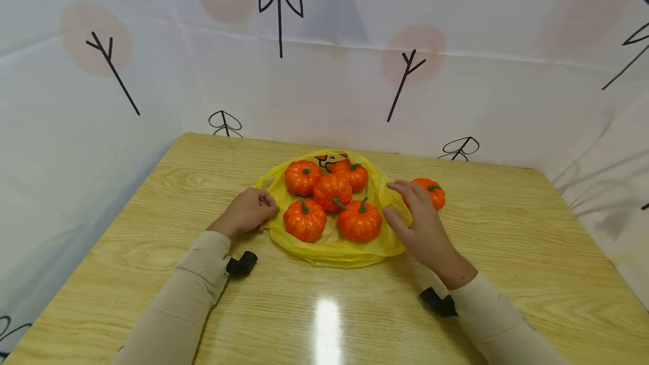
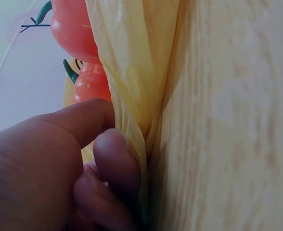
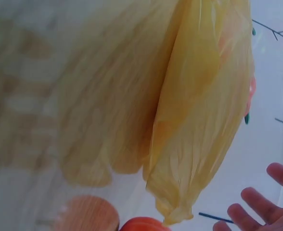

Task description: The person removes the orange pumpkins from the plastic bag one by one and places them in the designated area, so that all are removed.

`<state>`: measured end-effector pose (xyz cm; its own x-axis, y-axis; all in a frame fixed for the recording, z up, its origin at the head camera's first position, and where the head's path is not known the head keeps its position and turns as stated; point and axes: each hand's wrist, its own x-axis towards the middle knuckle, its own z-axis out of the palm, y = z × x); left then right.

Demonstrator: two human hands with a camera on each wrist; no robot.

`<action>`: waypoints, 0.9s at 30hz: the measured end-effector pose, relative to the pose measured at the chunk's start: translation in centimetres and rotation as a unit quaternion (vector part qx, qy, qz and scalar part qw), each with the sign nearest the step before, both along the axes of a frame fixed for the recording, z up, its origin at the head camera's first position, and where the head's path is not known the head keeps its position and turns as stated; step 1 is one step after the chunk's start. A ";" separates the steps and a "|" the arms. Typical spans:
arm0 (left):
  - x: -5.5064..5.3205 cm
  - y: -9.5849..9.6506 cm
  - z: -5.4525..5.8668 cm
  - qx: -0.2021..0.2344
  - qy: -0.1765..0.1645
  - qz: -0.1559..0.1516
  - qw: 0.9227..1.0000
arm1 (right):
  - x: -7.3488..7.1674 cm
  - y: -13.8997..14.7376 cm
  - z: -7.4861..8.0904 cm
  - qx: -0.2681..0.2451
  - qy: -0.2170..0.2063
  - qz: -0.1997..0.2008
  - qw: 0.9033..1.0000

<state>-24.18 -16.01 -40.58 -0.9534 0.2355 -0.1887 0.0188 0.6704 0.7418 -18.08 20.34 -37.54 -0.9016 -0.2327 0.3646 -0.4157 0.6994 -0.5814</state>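
Note:
A yellow plastic bag point(image 1: 334, 249) lies spread open on the table, its rim rolled down around several small orange pumpkins point(image 1: 332, 191) with green stems. At the bag's left edge, my left hand point(image 1: 247, 211) pinches the thin plastic; in the left wrist view its curled fingers point(image 2: 113, 161) press against the bag wall. My right hand point(image 1: 423, 230) is over the bag's right edge with fingers spread, holding nothing. In the right wrist view those fingers point(image 3: 259, 204) stand apart from the plastic. One more pumpkin point(image 1: 437, 196) sits outside the bag, partly hidden behind the right hand.
The wooden table point(image 1: 507, 230) extends to both sides and in front of the bag. A white cloth point(image 1: 324, 89) with plant drawings hangs behind the table. Black camera mounts point(image 1: 241, 263) stick out from both wrists, close to the tabletop.

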 end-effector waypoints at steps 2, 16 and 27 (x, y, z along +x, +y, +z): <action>0.0 0.0 0.0 0.002 -0.004 0.000 1.000 | 0.2 -0.3 -0.1 0.005 -0.005 0.006 1.000; -0.2 0.2 -0.3 0.007 -0.007 -0.004 1.000 | 0.5 -1.5 -0.4 0.028 -0.051 0.045 0.997; -0.3 -0.1 -0.3 0.000 -0.002 -0.003 1.000 | 0.4 -2.7 -0.7 0.052 -0.105 0.076 0.990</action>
